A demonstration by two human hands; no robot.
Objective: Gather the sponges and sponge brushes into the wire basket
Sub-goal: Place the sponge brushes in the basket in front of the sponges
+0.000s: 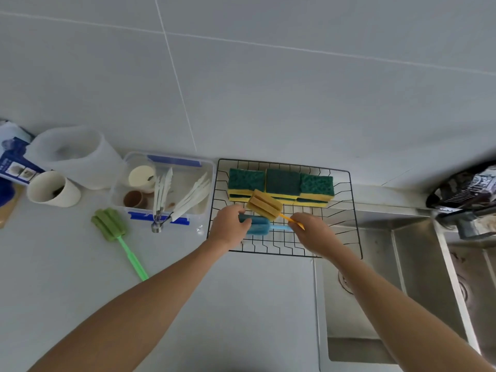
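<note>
Writing: none readable; blue-and-white box [13, 157] far left of the wire basket [349, 210] carries print and small pics, too blurred to read.
Surface: pale grey counter [241, 304], w/ large grey wall tiles [268, 76] behind the basket.
Sink: steel sink [389, 291] right of and below the basket; basket's right part overhangs it.
Wire basket: black, flat, against the wall.
Sponges: green-topped yellow sponges [281, 186] in a row along the basket's back edge.
Yellow brush: yellow sponge brush [264, 204] in the basket, head just in front of the sponges, thin handle running to the right hand.
Blue brush: blue sponge brush [256, 225] in the basket, below the yellow one, handle pointing right.
L hand: left hand [228, 226] over the basket's left front, fingers curled round the blue brush head.
R hand: right hand [311, 232] over the basket's front, pinching the yellow handle; blue handle end meets it too, grip on that unclear.
Green brush: green sponge brush [110, 224] on the counter, well left of the basket.
Tub: clear plastic tub [161, 189] w/ blue clips just left of the basket, holding white utensils and small cups.
Cups: white cup [53, 189] and translucent jug [77, 154] farther left.
Rack: dark rack [464, 191] far right of the basket, blurred.
</note>
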